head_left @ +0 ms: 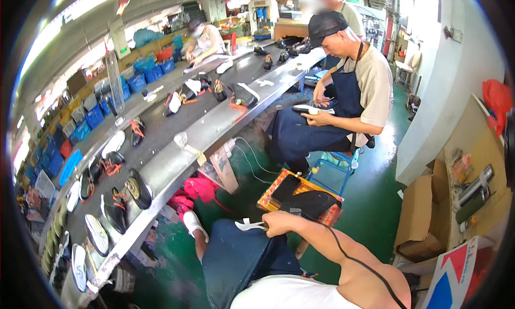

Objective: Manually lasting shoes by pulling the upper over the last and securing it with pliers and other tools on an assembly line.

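Note:
My right hand (280,224) is closed over my lap, its fingers wrapped round one end of a slim white curved piece (249,225). A short tab sticks up from that piece; its exact kind cannot be made out. The dark blue apron (230,261) across my knees lies just under it. My left hand does not show. Beside my right forearm stands a low orange-patterned box (269,197) with black pads on it. Along the long workbench to the left lie several shoes, among them a black one with a pale sole (138,189) and a white-soled one (96,234).
A seated co-worker (343,94) in a dark apron holds a shoe (311,110) ahead of me. Another person (206,41) works across the bench. Blue bins (137,83) line the far side. A cardboard box (424,218) stands at right. A black cable (354,255) crosses my right arm.

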A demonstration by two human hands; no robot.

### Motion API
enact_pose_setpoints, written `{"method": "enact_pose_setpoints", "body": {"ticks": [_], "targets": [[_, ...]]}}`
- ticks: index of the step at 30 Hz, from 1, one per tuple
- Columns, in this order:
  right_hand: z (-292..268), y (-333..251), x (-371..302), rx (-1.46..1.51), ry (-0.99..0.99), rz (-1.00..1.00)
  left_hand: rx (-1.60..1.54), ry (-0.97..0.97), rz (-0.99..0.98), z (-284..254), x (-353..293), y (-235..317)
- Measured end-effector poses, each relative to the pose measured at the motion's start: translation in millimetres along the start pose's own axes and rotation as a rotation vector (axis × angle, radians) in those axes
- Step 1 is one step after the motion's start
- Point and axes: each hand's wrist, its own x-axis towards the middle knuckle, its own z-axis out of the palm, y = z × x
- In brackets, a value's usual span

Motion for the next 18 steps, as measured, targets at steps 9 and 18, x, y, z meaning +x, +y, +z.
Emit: {"method": "enact_pose_setpoints", "body": {"ticks": [9, 18], "targets": [[24, -4, 21, 0.586, 0.155, -0.035, -0.189, 0.798, 0.259, -144, 185, 43], [83, -47, 52, 1.354, -0.232, 0.080, -0.406, 0.907, -0.109, -260, 357, 113]]}}
